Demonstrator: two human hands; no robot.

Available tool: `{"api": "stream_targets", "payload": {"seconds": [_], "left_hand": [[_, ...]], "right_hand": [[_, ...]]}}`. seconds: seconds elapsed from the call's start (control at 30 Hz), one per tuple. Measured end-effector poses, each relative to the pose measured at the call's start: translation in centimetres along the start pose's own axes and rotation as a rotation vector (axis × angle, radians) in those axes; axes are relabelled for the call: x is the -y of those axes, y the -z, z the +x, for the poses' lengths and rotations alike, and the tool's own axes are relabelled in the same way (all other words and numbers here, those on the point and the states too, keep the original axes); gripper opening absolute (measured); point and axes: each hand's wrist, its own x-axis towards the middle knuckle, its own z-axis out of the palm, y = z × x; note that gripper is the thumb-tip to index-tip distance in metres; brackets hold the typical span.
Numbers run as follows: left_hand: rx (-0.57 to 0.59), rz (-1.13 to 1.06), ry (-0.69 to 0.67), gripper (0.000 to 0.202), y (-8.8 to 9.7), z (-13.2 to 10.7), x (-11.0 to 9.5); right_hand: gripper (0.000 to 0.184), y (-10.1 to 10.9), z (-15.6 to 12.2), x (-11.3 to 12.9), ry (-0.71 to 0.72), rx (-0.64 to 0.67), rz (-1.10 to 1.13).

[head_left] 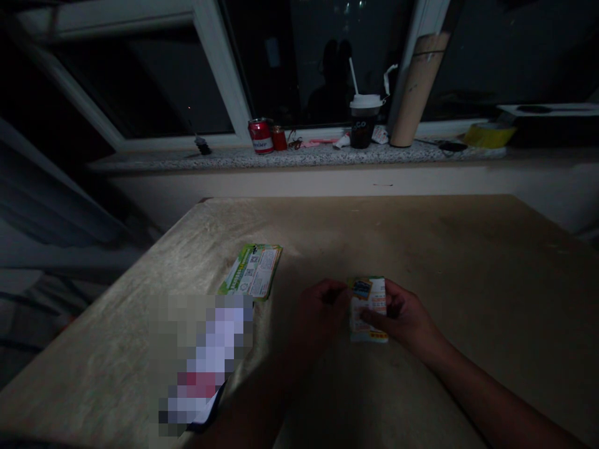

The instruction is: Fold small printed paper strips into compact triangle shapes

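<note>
My right hand [406,317] grips a small printed packet [374,302], its thumb lying across the front. The packet is white with orange print, and a dark blue and yellow picture fills its upper left corner. My left hand [325,305] is closed, with its fingertips at the packet's upper left edge; deep shadow hides part of those fingers. To the left, a flat green and white printed packet [255,271] with square codes lies on the table. Nearer to me is a bright, phone-like slab [213,355], its surface blurred out by pixelation.
A beige cloth covers the table [444,243]. Behind it, the speckled windowsill [309,156] carries a red can [261,137], a small red jar [279,138], a dark lidded cup with a straw [362,125], a tall tan cylinder [416,93] and yellow tape [489,135].
</note>
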Motion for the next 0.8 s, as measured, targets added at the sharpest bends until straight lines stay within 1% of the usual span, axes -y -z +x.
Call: {"api": "stream_targets", "payload": {"seconds": [0.17, 0.37, 0.5, 0.67, 0.8], "left_hand": [[0.017, -0.016, -0.005, 0.021, 0.07, 0.07, 0.26], [0.018, 0.006, 0.001, 0.02, 0.07, -0.04, -0.06], [0.006, 0.008, 0.002, 0.02, 0.05, -0.06, -0.11], [0.007, 0.003, 0.001, 0.019, 0.07, -0.05, 0.03], [0.008, 0.011, 0.0, 0.02, 0.11, -0.02, -0.08]], "right_hand": [[0.041, -0.01, -0.08, 0.2, -0.006, -0.001, -0.015], [0.04, -0.25, -0.21, 0.72, -0.015, 0.003, 0.009], [0.04, -0.11, -0.13, 0.52, -0.02, -0.016, -0.002], [0.039, 0.04, -0.07, 0.27, -0.016, 0.003, 0.013], [0.038, -0.12, -0.15, 0.43, -0.006, -0.008, -0.004]]}}
